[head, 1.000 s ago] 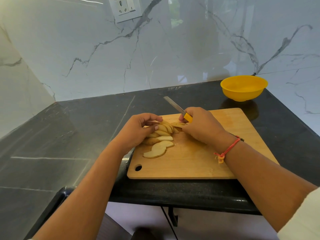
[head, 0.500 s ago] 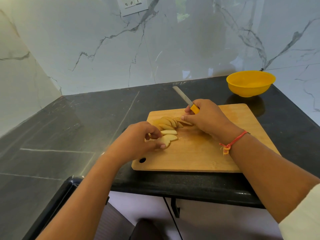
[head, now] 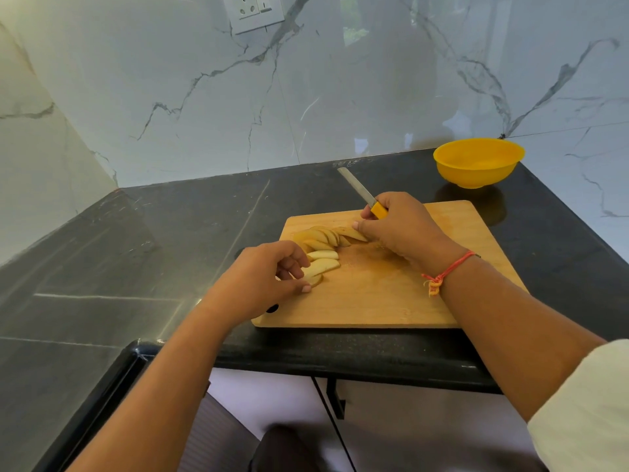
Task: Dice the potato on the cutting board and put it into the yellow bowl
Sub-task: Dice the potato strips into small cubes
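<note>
nearest, the left grip (head: 269, 277) has been drawn back to the near end of the fan, where the closest of the pale potato slices (head: 321, 253) is pinched between thumb and curled fingers. the slices lie on the rectangular wooden cutting board (head: 391, 301), set on the dark stone surface (head: 170, 240). further off, the yellow-handled steel knife (head: 360, 190) is clasped in the right grip (head: 405, 229), blade pointed away. slicing looks done; dicing is judged unstarted, and the round yellow bowl (head: 478, 163) beyond is seen empty.

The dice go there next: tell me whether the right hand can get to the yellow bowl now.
Probably yes: nothing stands between the right hand and the yellow bowl, though that hand grips the knife.
</note>
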A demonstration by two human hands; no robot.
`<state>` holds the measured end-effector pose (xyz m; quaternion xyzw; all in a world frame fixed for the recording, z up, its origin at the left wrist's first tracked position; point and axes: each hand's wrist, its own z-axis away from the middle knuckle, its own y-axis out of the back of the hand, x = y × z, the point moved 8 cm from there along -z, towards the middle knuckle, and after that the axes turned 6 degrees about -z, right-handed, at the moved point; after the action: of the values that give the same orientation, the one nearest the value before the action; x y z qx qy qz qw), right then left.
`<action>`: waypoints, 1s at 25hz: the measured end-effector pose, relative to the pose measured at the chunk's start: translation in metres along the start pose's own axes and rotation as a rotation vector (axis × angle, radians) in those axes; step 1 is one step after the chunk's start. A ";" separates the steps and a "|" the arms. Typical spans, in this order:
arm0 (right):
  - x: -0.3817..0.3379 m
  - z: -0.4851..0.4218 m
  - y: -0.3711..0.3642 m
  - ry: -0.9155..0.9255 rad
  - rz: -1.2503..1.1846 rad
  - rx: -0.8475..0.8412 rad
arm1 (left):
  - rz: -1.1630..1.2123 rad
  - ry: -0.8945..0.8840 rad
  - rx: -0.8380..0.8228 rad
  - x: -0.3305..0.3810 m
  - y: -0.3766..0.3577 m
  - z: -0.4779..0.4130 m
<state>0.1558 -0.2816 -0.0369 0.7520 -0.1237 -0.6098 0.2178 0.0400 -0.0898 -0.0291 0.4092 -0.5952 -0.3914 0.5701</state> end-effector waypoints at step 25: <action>0.007 0.005 0.057 -0.131 0.029 0.047 | 0.105 -0.188 0.099 0.112 -0.045 -0.054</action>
<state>0.1573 -0.3354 -0.0169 0.7134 -0.1627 -0.6515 0.2003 0.0941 -0.2105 -0.0286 0.3664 -0.6853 -0.3679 0.5107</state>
